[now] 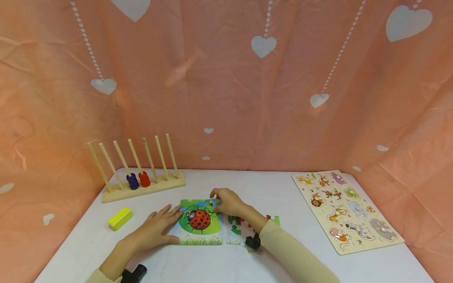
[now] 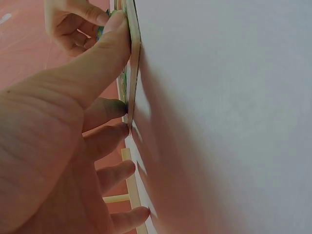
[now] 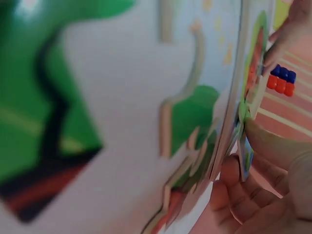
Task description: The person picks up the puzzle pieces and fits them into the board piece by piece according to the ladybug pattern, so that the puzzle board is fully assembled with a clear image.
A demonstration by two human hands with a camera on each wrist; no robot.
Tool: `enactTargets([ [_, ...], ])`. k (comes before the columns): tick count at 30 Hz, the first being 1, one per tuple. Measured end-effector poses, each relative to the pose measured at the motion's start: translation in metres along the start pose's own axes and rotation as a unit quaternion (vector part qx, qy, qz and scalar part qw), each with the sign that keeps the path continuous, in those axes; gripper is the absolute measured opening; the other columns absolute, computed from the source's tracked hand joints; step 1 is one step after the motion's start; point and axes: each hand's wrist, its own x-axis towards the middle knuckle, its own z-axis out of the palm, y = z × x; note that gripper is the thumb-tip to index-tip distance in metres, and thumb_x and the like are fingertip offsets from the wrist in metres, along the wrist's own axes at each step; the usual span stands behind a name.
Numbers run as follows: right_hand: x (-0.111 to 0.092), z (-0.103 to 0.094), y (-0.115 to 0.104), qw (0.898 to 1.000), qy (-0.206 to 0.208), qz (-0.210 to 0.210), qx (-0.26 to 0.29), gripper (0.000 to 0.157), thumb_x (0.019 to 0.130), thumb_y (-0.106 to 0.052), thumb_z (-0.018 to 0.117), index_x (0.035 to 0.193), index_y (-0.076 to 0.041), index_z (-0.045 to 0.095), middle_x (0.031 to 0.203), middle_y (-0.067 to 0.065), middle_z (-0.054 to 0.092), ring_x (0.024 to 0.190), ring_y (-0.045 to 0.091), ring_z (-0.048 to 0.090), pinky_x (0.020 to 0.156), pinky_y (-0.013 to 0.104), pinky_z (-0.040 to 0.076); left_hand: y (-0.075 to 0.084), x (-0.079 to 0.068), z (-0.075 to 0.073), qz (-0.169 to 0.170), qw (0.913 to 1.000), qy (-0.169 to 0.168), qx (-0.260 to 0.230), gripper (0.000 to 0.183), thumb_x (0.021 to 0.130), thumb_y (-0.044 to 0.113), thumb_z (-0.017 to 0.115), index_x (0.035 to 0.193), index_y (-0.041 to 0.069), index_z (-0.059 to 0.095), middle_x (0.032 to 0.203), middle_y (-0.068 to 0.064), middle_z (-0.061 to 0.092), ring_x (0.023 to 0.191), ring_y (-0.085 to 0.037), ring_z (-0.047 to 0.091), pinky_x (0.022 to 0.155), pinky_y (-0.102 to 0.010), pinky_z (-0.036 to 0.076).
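A ladybug jigsaw puzzle [image 1: 199, 226] lies on the white table, its top right corner partly covered by my right hand [image 1: 228, 202]. That hand pinches a green-and-blue puzzle piece [image 3: 245, 158] between thumb and fingers, the piece standing tilted at the puzzle's corner. Along the left edge rests my left hand [image 1: 157, 228], fingers spread and fairly straight, with the thumb [image 2: 105, 53] on the lower left corner. Loose puzzle pieces [image 1: 233, 236] with green and red prints lie just right of the ladybug puzzle, partly hidden under my right forearm.
A wooden peg stand [image 1: 155, 188] with blue and red beads stands at the back left. In front of it lies a yellow block [image 1: 120, 218]. On the right is a wooden animal puzzle board [image 1: 320, 218]. A pink curtain [image 1: 226, 98] with hearts hangs behind the table.
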Motion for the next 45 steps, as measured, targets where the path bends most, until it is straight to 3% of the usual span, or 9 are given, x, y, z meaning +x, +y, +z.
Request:
enactTargets([
  [4,-0.001,0.001,-0.003,0.998,-0.007,0.001,-0.066,0.047,0.078,-0.018,0.087,0.118,-0.009,0.064,0.111,0.007,0.067,0.097,0.022,0.064,0.080,0.037,0.053,0.000,0.000,-0.001,-0.001,1.0000,-0.002,-0.003,0.088,0.080,0.052,0.076,0.146,0.001,0.048,0.156,-0.021,0.036,0.142,-0.054,0.023,0.101,-0.080,0.020],
  [8,-0.001,0.001,-0.003,0.995,-0.008,-0.011,-0.103,0.048,0.078,-0.022,0.087,0.119,-0.010,0.065,0.107,0.005,0.063,0.093,0.019,0.060,0.075,0.034,0.052,0.000,0.000,-0.001,0.000,1.0000,-0.002,-0.005,0.088,0.080,0.052,0.076,0.146,0.001,0.048,0.156,-0.021,0.036,0.142,-0.054,0.022,0.101,-0.080,0.019],
  [13,-0.001,0.001,-0.003,0.993,-0.010,-0.019,-0.119,0.050,0.079,-0.024,0.087,0.122,-0.009,0.067,0.098,0.003,0.055,0.081,0.014,0.049,0.065,0.028,0.044,0.001,0.001,-0.002,-0.001,1.0000,-0.003,-0.008,0.088,0.080,0.051,0.076,0.146,0.000,0.048,0.157,-0.021,0.035,0.143,-0.054,0.021,0.102,-0.080,0.019],
  [21,-0.001,0.000,-0.005,0.992,-0.004,-0.034,-0.125,0.051,0.083,-0.029,0.083,0.125,-0.007,0.065,0.103,0.005,0.059,0.092,0.020,0.056,0.073,0.033,0.050,0.001,0.001,-0.003,-0.002,0.9999,-0.007,-0.008,0.089,0.080,0.052,0.076,0.146,0.000,0.048,0.156,-0.022,0.034,0.143,-0.054,0.021,0.102,-0.080,0.018],
  [26,-0.004,-0.002,-0.006,0.992,0.000,-0.035,-0.122,0.045,0.087,-0.032,0.079,0.122,-0.008,0.068,0.100,0.005,0.057,0.083,0.016,0.052,0.066,0.028,0.045,0.001,0.002,-0.003,0.000,0.9999,-0.008,-0.010,0.089,0.080,0.052,0.076,0.146,0.000,0.048,0.156,-0.022,0.035,0.143,-0.054,0.021,0.101,-0.081,0.018],
  [34,-0.017,0.003,-0.022,0.982,0.077,-0.024,-0.171,0.032,0.092,-0.024,0.074,0.115,-0.003,0.070,0.097,0.007,0.063,0.074,0.014,0.059,0.059,0.025,0.049,0.001,0.001,-0.002,0.002,1.0000,-0.005,-0.008,0.089,0.080,0.052,0.076,0.145,-0.001,0.048,0.156,-0.023,0.035,0.142,-0.055,0.021,0.101,-0.081,0.019],
  [39,-0.029,0.006,-0.032,0.979,0.020,-0.011,-0.200,0.043,0.095,-0.033,0.068,0.127,-0.003,0.066,0.125,0.015,0.063,0.106,0.026,0.066,0.082,0.038,0.057,0.001,0.001,-0.001,0.002,1.0000,-0.004,-0.006,0.089,0.080,0.052,0.076,0.145,-0.001,0.048,0.156,-0.023,0.035,0.142,-0.055,0.022,0.101,-0.081,0.019],
  [42,-0.034,0.008,-0.033,0.975,-0.029,-0.001,-0.221,0.056,0.097,-0.044,0.061,0.140,-0.007,0.058,0.146,0.018,0.050,0.131,0.031,0.052,0.099,0.047,0.050,0.000,0.001,-0.001,0.001,1.0000,-0.004,-0.004,0.089,0.080,0.052,0.076,0.146,-0.001,0.048,0.156,-0.023,0.035,0.142,-0.055,0.022,0.101,-0.081,0.019],
  [45,-0.037,0.011,-0.031,0.973,-0.060,0.003,-0.224,0.062,0.099,-0.050,0.054,0.147,-0.010,0.050,0.154,0.017,0.040,0.140,0.031,0.042,0.105,0.048,0.044,-0.001,0.001,-0.001,0.001,1.0000,-0.003,-0.001,0.089,0.080,0.052,0.076,0.146,-0.001,0.048,0.156,-0.023,0.035,0.142,-0.054,0.022,0.101,-0.080,0.020],
])
